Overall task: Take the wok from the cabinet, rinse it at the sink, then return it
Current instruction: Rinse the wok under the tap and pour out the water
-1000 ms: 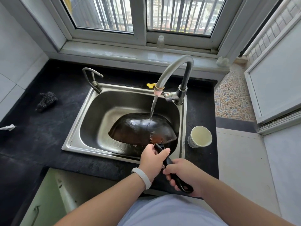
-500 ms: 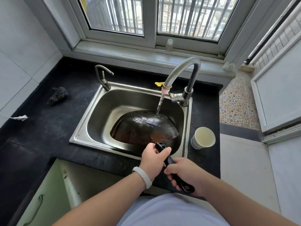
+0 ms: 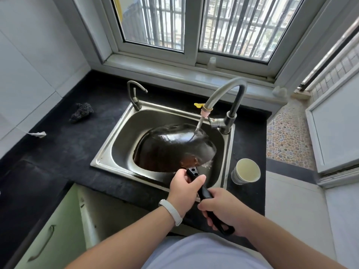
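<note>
You have one wok (image 3: 171, 148) in the one steel sink (image 3: 108, 150), turned bottom-up and tilted, its dark wet underside facing you. Your two hands are both on its single black handle (image 3: 206, 193). Your left hand (image 3: 185, 189) is wrapped around the handle close to the pan, just below the two small holes at the handle's root, with a white band (image 3: 171, 208) on that wrist. Your right hand (image 3: 223, 208) is closed around the handle's far end, just beside your body, and the end loop sticks out below your fingers.

There are two taps. The tall curved faucet (image 3: 223, 90) at the sink's right rear corner is running, and its one stream of water (image 3: 199, 125) lands on the wok's upper right side. The smaller tap (image 3: 135, 94) stands at the left rear corner, and no water shows at its spout.

On the black counter (image 3: 64, 152) you have one paper cup (image 3: 245, 171) upright just right of the sink, one dark scouring pad (image 3: 81, 112) well to the left, and one small white scrap (image 3: 38, 134) near the wall. One green cabinet door (image 3: 48, 235) stands open below the counter at your left.
</note>
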`<state>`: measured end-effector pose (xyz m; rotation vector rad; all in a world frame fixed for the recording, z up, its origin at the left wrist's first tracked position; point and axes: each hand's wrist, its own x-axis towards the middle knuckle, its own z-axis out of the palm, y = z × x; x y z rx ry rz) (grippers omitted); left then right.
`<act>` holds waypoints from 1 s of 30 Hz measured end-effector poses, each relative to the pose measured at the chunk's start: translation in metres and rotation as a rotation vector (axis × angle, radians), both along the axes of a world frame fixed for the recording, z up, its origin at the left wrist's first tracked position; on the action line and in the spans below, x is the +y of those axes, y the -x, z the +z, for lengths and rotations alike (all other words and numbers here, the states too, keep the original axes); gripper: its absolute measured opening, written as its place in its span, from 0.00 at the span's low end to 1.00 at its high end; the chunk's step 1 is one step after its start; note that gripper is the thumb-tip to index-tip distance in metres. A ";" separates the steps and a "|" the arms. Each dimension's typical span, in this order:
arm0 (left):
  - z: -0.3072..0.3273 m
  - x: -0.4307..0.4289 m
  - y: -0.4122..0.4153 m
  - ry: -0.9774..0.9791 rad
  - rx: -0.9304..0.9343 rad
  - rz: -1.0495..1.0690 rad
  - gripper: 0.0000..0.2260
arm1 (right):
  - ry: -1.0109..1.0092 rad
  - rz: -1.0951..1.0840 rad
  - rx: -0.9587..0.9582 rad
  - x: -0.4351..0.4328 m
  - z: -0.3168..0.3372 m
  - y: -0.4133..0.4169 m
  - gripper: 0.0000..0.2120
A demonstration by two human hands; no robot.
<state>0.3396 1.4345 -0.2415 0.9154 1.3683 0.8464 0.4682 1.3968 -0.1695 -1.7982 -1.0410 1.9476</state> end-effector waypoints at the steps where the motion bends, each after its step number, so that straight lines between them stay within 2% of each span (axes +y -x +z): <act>1: 0.001 0.000 0.000 0.004 -0.001 0.005 0.16 | -0.009 0.007 -0.008 0.000 0.000 0.000 0.06; 5: 0.007 0.001 0.002 0.010 0.003 0.037 0.19 | -0.028 0.028 -0.020 0.005 -0.001 0.001 0.06; 10: 0.014 0.006 0.006 -0.023 0.048 0.072 0.22 | -0.007 0.028 0.058 0.012 0.003 0.004 0.06; 17: 0.019 0.017 0.015 -0.043 0.072 0.091 0.15 | 0.071 -0.035 0.217 0.022 0.008 0.010 0.03; 25: 0.012 0.018 0.000 -0.007 0.045 0.081 0.22 | 0.109 -0.081 0.212 0.023 0.004 -0.001 0.03; 30: 0.003 0.017 -0.012 0.034 0.033 0.030 0.21 | 0.126 -0.106 0.184 0.017 0.002 -0.014 0.06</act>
